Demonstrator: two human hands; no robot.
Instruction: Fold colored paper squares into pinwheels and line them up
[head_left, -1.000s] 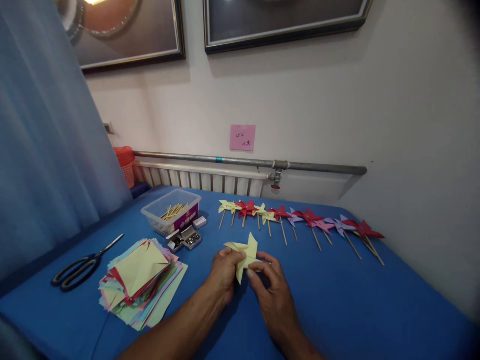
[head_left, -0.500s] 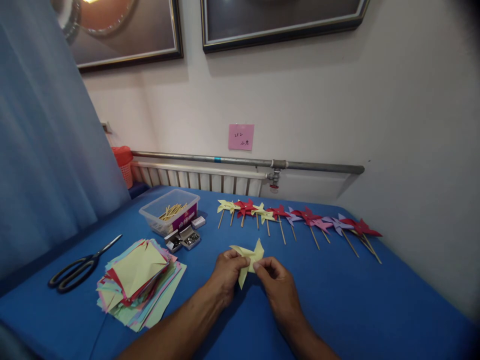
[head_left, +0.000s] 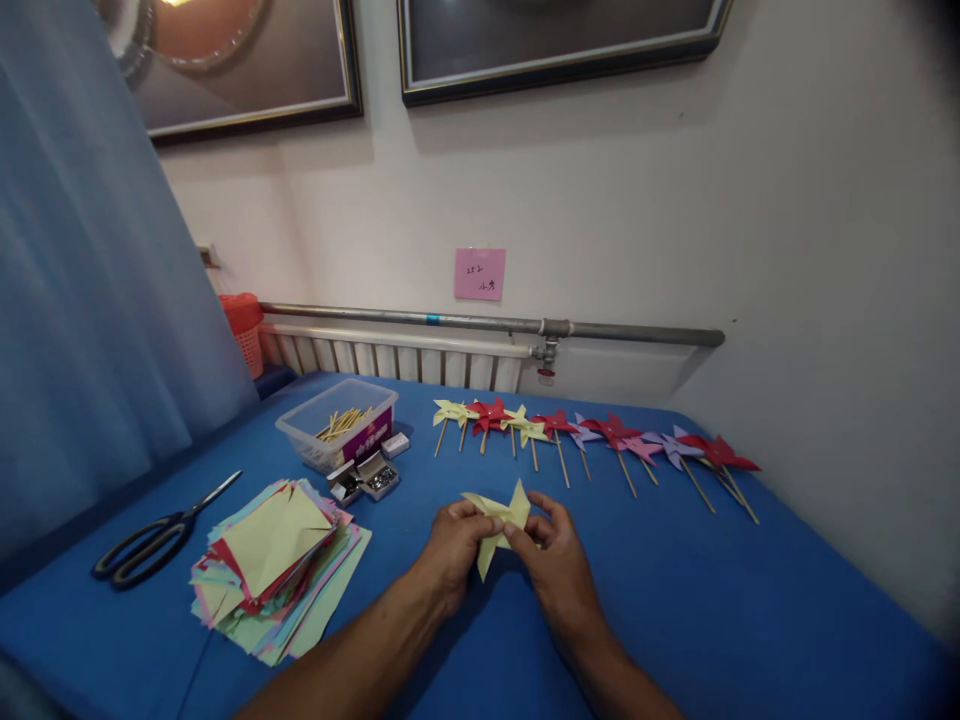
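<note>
Yellow folded-paper pinwheel head sits just above the blue tabletop, pinched btwn left hand & right hand fingers clamped on its centre; best keep all four points pinned w/ thumbs so folds don't spring open.

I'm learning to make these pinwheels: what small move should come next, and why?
Probably keep the folded tips pinched with the left hand and send the right hand for a pin from the small open metal tins: the pale yellow paper pinwheel has no stick yet.
</note>
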